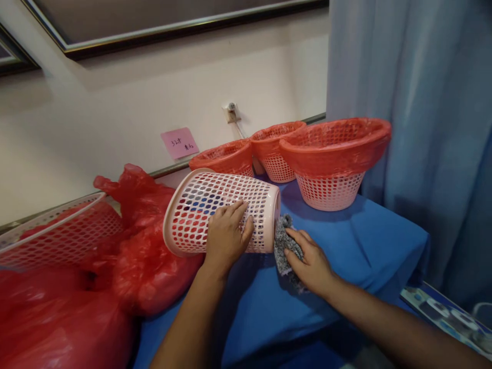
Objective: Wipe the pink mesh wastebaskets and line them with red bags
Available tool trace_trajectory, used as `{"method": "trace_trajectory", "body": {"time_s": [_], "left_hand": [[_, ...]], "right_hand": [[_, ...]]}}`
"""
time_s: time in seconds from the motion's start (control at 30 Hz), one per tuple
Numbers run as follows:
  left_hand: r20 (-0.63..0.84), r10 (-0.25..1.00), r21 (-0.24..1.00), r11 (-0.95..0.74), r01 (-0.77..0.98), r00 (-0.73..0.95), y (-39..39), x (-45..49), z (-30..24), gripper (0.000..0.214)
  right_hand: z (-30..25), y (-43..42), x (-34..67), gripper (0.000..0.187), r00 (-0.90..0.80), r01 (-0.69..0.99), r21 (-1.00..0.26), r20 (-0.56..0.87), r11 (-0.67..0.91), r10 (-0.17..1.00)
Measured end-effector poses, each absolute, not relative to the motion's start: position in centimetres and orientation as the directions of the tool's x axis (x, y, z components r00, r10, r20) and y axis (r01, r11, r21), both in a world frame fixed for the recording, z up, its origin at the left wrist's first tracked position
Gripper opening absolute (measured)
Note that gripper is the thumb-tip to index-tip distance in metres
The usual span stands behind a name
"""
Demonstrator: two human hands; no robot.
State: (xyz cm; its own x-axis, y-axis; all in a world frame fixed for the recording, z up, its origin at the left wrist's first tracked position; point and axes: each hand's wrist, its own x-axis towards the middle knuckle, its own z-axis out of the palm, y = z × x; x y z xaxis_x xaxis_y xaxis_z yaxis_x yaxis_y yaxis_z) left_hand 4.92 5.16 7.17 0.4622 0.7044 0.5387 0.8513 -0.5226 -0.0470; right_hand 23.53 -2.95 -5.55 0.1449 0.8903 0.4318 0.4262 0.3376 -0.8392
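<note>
A pale pink plastic waste basket (230, 189) with a lattice wall lies on its side, its wide rim to the left and its base to the right. My left hand (227, 230) rests on its wall from above, fingers stretched and thumb apart. At the base, my right hand (307, 259) is closed around a grey speckled cloth (283, 246), which touches the bottom edge. The cloth hangs down below the fingers. Part of it is hidden by my right hand.
Three baskets lined with red bags, a large one (330, 187) among them, stand behind on the blue cloth-covered table (369, 241). Red plastic bags (154, 266) and another basket (92, 225) crowd the left. A pink note (180, 143) and a socket (231, 113) are on the wall; a curtain (423, 154) hangs right.
</note>
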Motion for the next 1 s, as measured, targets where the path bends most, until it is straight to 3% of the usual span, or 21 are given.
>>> {"method": "trace_trajectory", "body": {"time_s": [0.1,0.27,0.33,0.47,0.53,0.67,0.73,0.8,0.93,1.0], "left_hand": [[0.54,0.704,-0.049,-0.521,0.852,0.462,5.2,4.9,7.2,0.039],[0.546,0.692,-0.063,-0.529,0.846,0.473,5.2,4.8,7.1,0.041],[0.547,0.691,-0.063,-0.529,0.846,0.473,5.2,4.7,7.0,0.041],[0.538,0.699,-0.06,-0.527,0.848,0.472,5.1,4.6,6.9,0.04],[0.534,0.7,-0.062,-0.526,0.848,0.474,5.1,4.6,6.9,0.041],[0.536,0.706,-0.051,-0.52,0.853,0.463,5.0,4.6,6.9,0.041],[0.545,0.702,-0.046,-0.52,0.853,0.458,5.0,4.6,6.9,0.041],[0.55,0.7,-0.045,-0.52,0.853,0.455,5.0,4.6,6.9,0.04],[0.551,0.7,-0.042,-0.521,0.852,0.455,5.1,4.6,6.8,0.041],[0.551,0.701,-0.043,-0.519,0.854,0.453,5.1,4.6,6.8,0.041]], "right_hand": [[-5.8,-2.3,23.2,0.05,0.16,0.46,-0.807,0.485,0.37,0.86],[-7.0,-0.7,23.2,0.047,0.111,0.588,-0.797,0.248,0.138,0.962],[-6.4,-0.8,23.4,0.048,0.148,0.543,-0.817,0.322,0.196,0.935],[-4.3,-1.5,23.4,0.051,0.244,0.483,-0.756,0.6,0.442,0.762],[-3.9,-1.6,23.2,0.051,0.221,0.524,-0.725,0.622,0.447,0.751],[-5.0,-0.8,23.4,0.051,0.088,0.678,-0.71,0.338,0.192,0.937],[-5.5,-0.6,23.7,0.051,0.054,0.715,-0.685,0.251,0.138,0.967],[-5.4,-0.7,23.9,0.052,0.109,0.691,-0.703,0.332,0.169,0.937],[-3.9,-0.7,23.7,0.054,0.211,0.631,-0.657,0.657,0.413,0.724],[-3.5,0.1,23.6,0.054,0.206,0.629,-0.634,0.694,0.45,0.69]]}}
